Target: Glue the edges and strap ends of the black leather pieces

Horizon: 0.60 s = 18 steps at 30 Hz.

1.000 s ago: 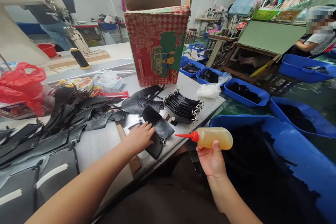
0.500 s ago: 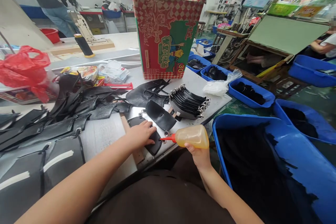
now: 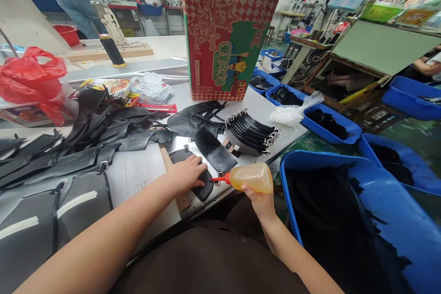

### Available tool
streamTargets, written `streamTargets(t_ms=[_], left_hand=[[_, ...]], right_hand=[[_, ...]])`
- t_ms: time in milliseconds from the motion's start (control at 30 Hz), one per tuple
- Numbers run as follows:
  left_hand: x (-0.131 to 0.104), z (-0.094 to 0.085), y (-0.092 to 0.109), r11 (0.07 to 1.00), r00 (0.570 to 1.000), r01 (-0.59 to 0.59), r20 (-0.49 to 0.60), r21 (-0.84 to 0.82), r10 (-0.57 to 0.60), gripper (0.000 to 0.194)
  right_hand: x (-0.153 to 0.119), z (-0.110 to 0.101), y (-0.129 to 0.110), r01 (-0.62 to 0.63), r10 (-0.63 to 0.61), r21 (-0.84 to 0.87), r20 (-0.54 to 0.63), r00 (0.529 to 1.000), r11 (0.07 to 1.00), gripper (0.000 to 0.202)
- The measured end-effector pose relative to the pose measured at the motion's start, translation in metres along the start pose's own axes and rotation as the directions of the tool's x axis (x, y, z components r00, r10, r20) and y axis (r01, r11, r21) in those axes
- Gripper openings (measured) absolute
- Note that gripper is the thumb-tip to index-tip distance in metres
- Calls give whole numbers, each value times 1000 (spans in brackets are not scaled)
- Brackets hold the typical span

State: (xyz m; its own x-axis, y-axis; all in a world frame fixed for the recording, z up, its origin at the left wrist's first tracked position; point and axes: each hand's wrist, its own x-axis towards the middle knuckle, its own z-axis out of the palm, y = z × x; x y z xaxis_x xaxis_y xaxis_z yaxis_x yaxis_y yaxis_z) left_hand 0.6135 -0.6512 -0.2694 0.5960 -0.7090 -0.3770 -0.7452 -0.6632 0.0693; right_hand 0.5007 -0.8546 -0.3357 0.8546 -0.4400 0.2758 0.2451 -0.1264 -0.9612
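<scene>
My right hand (image 3: 259,198) is wrapped round a clear squeeze bottle (image 3: 251,177) of yellowish liquid. The bottle lies nearly level, and its red nozzle tip is at the right edge of a curved black leather piece (image 3: 206,189). My left hand (image 3: 188,173) lies on that piece with its fingers spread, covering part of it. Just behind is a black flap piece (image 3: 214,148) with small metal buckles near it. A row of black straps with metal clasps (image 3: 253,132) stands to the right of the flap.
A tall red and green carton (image 3: 227,41) stands at the back of the table. Black leather parts (image 3: 79,161) spread over the left side, near a red plastic bag (image 3: 32,78). Blue bins, one large (image 3: 406,234), stand at the right. People are partly visible behind.
The view has shifted slightly, so the table items appear a little to the right. My right hand still holds the bottle at the piece's edge, and my left hand remains on the piece.
</scene>
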Motion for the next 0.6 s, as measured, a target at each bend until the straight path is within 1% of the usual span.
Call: streamTargets(t_ms=[100,233,433,600], left_hand=[[0,0,0,1000,1000,-11,-15,-23,11,38],[1,3,-1,999,999,-23,-24,-28,22,39],[0,4,-2,1000,1000,-4,-20,-31,3,38],[1,5,-2,999,1000,-13,-29,-30,12,37]], right_hand=[[0,0,-1,-41,41,15,17,999,999,34],[2,1,4,-80,80,8,-13,997,997,37],[6,6,12,-54,54,-8,-43,998,998,38],[5,4,4,-55,55,-22,-31,998,998,34]])
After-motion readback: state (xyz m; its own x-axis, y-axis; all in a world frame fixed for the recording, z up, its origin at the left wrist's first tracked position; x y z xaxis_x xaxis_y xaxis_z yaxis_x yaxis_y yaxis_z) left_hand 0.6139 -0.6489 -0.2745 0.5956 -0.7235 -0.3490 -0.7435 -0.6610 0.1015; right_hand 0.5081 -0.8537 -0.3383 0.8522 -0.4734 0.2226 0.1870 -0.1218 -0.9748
